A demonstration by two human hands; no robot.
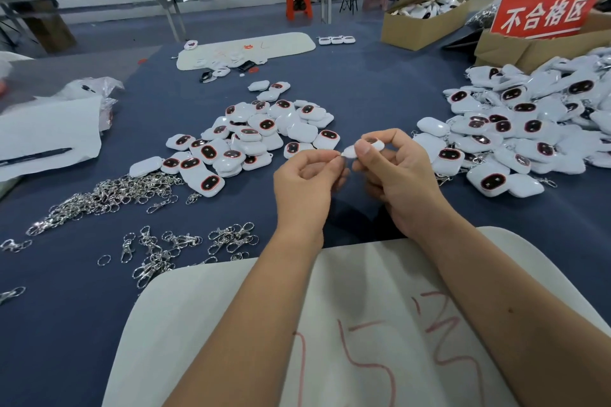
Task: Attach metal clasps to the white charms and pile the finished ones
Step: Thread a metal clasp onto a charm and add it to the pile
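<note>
A white charm (368, 146) is pinched in the curled fingers of the right hand (395, 175) above the blue table (347, 82), while a metal clasp (340, 153) – barely visible – is pinched against its end by the left hand (305, 180), between 2 charm piles (251, 139).

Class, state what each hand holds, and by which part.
Right hand pinches a white charm by its edges. Left hand pinches something small at the charm's end; too hidden to identify.
</note>
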